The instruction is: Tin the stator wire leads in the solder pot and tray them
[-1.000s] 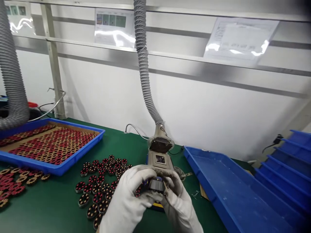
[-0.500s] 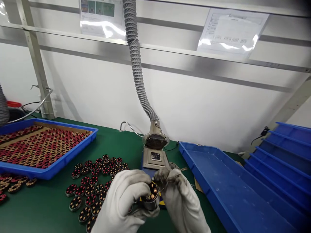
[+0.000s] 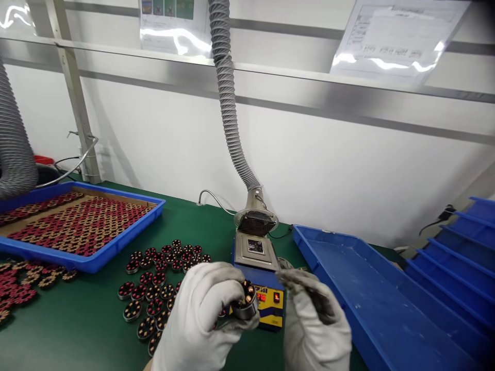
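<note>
Ring, one: at 3 o'clock of my left hand, pinched between fingers and thumb, coppery face showing. My right hand: apart, at the ring's 3 o'clock, fingers bent; grip cannot be told. Unit: ring's 12 o'clock, beyond. Pile: left hand's 10 o'clock.

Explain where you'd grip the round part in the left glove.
Grip the round part by its smooth outer wall, probably from the right: that side is bare, while the left hand covers its left and coppery pieces show on top.
</note>
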A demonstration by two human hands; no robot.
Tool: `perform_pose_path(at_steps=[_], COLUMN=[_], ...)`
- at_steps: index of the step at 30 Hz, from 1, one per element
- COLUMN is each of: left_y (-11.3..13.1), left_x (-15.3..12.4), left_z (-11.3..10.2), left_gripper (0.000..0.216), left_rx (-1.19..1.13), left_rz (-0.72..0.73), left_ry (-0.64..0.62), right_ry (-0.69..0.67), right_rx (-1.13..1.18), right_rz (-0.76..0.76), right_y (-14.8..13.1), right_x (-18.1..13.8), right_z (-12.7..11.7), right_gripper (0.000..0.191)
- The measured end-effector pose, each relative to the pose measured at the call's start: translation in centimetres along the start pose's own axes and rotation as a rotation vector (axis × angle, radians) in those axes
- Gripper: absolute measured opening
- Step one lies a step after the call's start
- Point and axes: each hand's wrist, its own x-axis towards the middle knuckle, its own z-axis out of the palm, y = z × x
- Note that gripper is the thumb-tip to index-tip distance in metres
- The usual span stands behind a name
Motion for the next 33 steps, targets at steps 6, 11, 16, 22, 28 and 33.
perform_pose_path(at_steps=[6,11,16,22,28,33], left_y=[-0.4,-1.5,-1.9,-1.6,-1.3,-0.5], left_x=[0.0,0.3,0.6,0.8,0.9,1.2], left_z=[0.0,-0.5,-1.2,-1.4,-1.8,-2.2], left_gripper=[0.025,0.028,0.021,0.031,0.014,0.023], left_rx=[0.049,-0.158,-0.311,-0.311,-0.542,-0.625], left_rz=[-0.017,-0.016,-0.100,-0.123,-0.491,-0.745], left_ry=[-0.013,-0.112,-0.115,-0.162,0.038,-0.056], right_ry=[-0.481,-0.430,-0.439,-0.370,-0.409,-0.358], right_rx=[0.240,0.390,0.429,0.471,0.430,0.423], right_rz=[0.605,0.773,0.840,0.904,0.886,0.860], right_y=[-0.6,-0.3,0.1,-0.2,0.0,0.1], right_x=[-1.2,-1.9,-2.0,-2.4,-2.3,-2.3], right_z=[2.5,2.6,2.3,2.8,2.9,2.9], right_gripper=[0.034,0.032,0.028,0.024,0.033,0.034])
